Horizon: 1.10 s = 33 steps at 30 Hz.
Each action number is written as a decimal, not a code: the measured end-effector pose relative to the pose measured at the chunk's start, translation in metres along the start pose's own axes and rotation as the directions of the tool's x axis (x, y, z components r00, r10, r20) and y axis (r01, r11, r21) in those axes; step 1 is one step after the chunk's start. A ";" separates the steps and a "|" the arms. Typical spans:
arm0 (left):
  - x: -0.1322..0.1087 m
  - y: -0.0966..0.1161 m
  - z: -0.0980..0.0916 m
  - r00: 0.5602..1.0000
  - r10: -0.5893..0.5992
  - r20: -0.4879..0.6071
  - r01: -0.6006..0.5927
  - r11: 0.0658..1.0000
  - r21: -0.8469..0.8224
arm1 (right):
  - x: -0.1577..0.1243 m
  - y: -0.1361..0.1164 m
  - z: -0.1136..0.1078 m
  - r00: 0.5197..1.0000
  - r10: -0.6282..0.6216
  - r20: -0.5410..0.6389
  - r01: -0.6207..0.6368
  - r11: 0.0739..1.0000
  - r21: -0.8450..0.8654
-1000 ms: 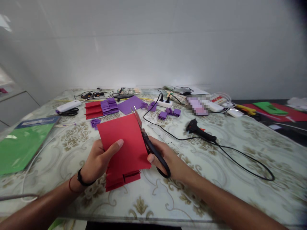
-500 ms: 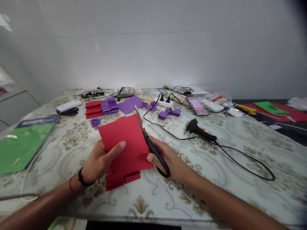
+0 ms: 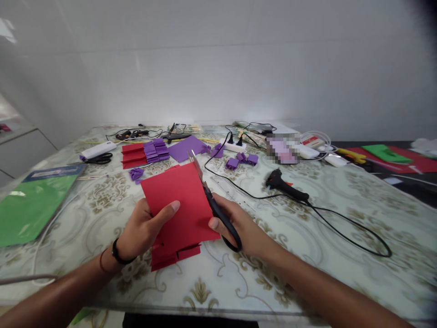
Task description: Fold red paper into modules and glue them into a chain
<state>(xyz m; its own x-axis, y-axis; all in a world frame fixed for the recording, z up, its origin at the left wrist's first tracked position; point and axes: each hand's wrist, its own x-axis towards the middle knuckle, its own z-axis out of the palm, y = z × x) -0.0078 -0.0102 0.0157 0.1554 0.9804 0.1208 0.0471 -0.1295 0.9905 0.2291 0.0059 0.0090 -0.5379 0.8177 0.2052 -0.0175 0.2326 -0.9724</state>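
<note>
My left hand is closed on a red paper sheet, thumb on top, holding it above the patterned table. Black-handled scissors are gripped in my right hand, and their blades run along the sheet's right edge, pointing away from me. Under the sheet lies a pleated red paper piece, partly hidden.
A black glue gun with a long cord lies to the right. Farther back are folded red paper, purple folded pieces, a purple sheet, a power strip, another pair of scissors. Green sheets lie left.
The red sheet and both hands have shifted slightly to the right and away; the scissors stay along the sheet's right edge.
</note>
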 end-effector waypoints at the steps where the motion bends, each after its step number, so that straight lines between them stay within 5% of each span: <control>1: 0.000 0.000 0.000 1.000 -0.002 0.001 0.002 1.000 -0.006 | 0.000 0.000 0.000 1.000 0.000 0.000 0.000 1.000 -0.004; 17: 0.000 0.001 0.002 1.000 -0.009 -0.008 0.008 1.000 -0.028 | -0.001 0.006 0.002 1.000 0.028 0.008 -0.028 0.999 0.037; 22: 0.000 0.001 0.001 1.000 -0.017 -0.026 0.017 1.000 -0.016 | 0.003 0.008 -0.005 0.994 0.056 -0.095 -0.051 0.997 0.057; 26: 0.001 0.001 0.000 0.999 -0.019 -0.041 0.020 1.000 0.009 | 0.013 0.014 -0.034 0.951 0.078 -0.298 -0.136 0.974 -0.179; 28: 0.002 0.002 0.000 0.998 -0.043 -0.052 0.044 0.999 0.018 | 0.018 0.022 -0.052 0.919 0.034 -0.394 -0.214 0.881 -0.422; 30: 0.002 0.002 -0.001 0.996 -0.066 -0.062 0.068 0.997 0.032 | 0.022 0.031 -0.067 0.926 -0.017 -0.377 -0.255 0.710 -0.656; 33: 0.002 0.004 -0.001 0.994 -0.075 -0.077 0.080 0.995 0.066 | 0.027 0.044 -0.080 0.925 -0.014 -0.379 -0.281 0.647 -0.709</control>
<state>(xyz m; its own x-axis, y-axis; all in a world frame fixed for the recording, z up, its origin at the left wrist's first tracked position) -0.0083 -0.0085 0.0197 0.0750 0.9959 0.0506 0.1244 -0.0596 0.9904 0.2817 0.0801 -0.0195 -0.1775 0.9530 0.2457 0.7369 0.2942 -0.6087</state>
